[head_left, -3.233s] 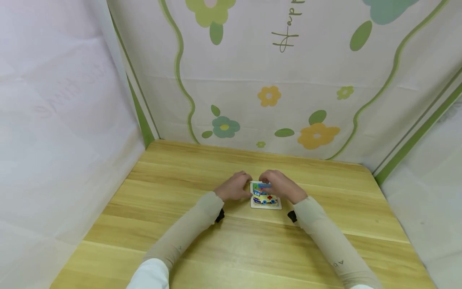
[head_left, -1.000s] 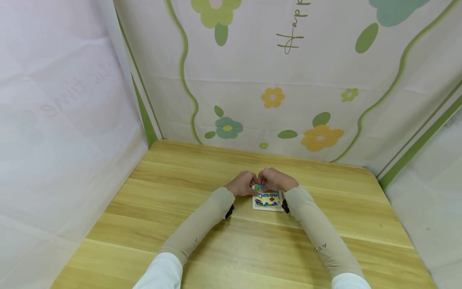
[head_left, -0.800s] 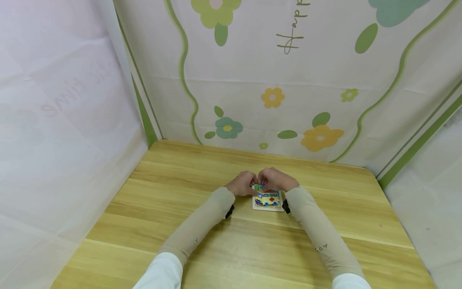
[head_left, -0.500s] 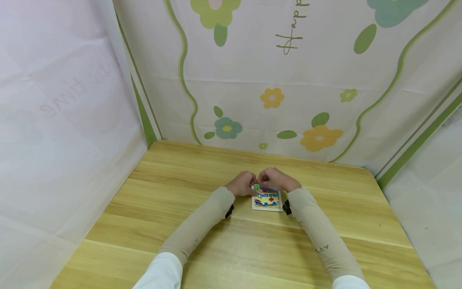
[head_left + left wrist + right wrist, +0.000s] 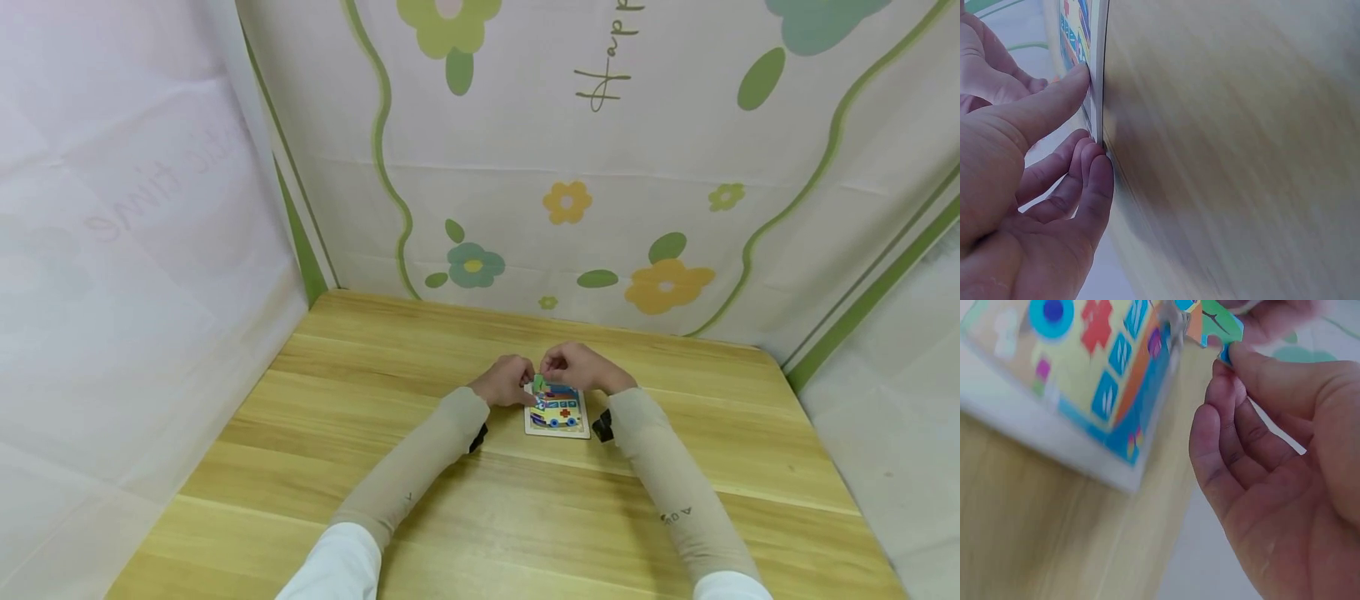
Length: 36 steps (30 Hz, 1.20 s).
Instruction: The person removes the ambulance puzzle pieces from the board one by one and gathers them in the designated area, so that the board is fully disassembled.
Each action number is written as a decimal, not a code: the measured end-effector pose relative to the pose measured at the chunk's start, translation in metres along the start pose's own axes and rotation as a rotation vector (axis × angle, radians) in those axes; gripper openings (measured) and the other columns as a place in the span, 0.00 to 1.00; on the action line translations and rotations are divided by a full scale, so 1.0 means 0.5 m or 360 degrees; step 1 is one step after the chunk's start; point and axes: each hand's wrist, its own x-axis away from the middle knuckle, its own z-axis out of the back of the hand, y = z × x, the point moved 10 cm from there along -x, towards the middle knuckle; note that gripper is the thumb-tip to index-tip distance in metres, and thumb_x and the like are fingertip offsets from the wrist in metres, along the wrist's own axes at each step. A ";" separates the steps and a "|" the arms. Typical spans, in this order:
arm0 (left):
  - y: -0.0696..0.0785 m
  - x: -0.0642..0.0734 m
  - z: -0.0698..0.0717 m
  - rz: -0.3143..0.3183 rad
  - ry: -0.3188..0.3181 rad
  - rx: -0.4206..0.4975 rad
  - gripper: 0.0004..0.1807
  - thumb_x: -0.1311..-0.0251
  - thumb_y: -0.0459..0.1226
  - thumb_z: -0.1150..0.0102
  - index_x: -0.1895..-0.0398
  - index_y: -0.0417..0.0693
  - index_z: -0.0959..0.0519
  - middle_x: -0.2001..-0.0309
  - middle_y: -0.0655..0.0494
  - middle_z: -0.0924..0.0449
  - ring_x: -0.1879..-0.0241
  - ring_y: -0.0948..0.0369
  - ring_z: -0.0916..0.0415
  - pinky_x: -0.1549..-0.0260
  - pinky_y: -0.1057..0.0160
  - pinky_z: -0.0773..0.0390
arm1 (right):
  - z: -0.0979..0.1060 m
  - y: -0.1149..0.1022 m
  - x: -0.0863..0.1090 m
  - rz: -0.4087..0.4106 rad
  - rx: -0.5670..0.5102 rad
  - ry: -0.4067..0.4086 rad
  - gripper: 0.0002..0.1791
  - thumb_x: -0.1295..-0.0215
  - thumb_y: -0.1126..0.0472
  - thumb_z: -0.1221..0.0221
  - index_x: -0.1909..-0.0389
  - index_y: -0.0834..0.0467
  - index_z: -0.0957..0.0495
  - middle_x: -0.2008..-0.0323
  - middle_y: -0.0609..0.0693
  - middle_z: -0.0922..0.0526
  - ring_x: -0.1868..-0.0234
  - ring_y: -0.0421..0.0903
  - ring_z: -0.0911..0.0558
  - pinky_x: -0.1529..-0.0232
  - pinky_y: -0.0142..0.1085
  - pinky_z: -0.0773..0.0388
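A small square jigsaw puzzle [image 5: 558, 417] with a yellow ambulance picture and a white frame lies on the table in the head view. My left hand [image 5: 507, 382] holds its far left corner; in the left wrist view the thumb [image 5: 1063, 94] rests on the picture and the fingertips touch the edge. My right hand [image 5: 583, 368] is over the far edge. Between thumb and forefinger it pinches a green puzzle piece [image 5: 1221, 324] with a blue tip, tilted up from that corner. Beside the piece, a greyish patch of bare backing [image 5: 1175, 320] shows in the right wrist view.
The puzzle lies on a wooden table [image 5: 480, 508]. Behind it hangs a white cloth wall [image 5: 487, 133] printed with flowers, and more white cloth stands at left and right. Black wrist-worn devices show at both cuffs.
Both hands have come closer together at the puzzle's far left corner since the earliest frame. My right hand has then moved slightly up and right, raising the green puzzle piece.
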 end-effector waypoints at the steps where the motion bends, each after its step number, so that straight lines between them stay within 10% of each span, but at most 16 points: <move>1: 0.000 0.000 0.000 0.0005 -0.0002 -0.0001 0.19 0.39 0.37 0.23 0.50 0.37 0.17 0.54 0.46 0.17 0.61 0.62 0.31 0.58 0.66 0.28 | 0.009 0.007 0.005 0.0002 -0.0003 0.0021 0.06 0.23 0.65 0.40 0.57 0.59 0.14 0.59 0.52 0.11 0.58 0.44 0.17 0.49 0.43 0.17; 17: -0.016 0.000 -0.003 0.0077 -0.0022 -0.0032 0.21 0.39 0.39 0.23 0.47 0.40 0.17 0.52 0.50 0.18 0.58 0.62 0.29 0.53 0.65 0.24 | 0.110 0.185 0.151 -0.0201 -0.0132 0.0234 0.09 0.20 0.63 0.43 0.54 0.61 0.14 0.56 0.57 0.14 0.56 0.46 0.20 0.54 0.33 0.22; 36: 0.000 0.009 -0.001 0.0060 -0.0016 0.0027 0.20 0.38 0.37 0.23 0.48 0.38 0.18 0.51 0.46 0.18 0.59 0.61 0.31 0.54 0.64 0.26 | 0.082 0.232 0.167 -0.0366 -0.0042 0.0308 0.09 0.22 0.64 0.41 0.58 0.59 0.13 0.58 0.55 0.12 0.61 0.44 0.22 0.55 0.37 0.24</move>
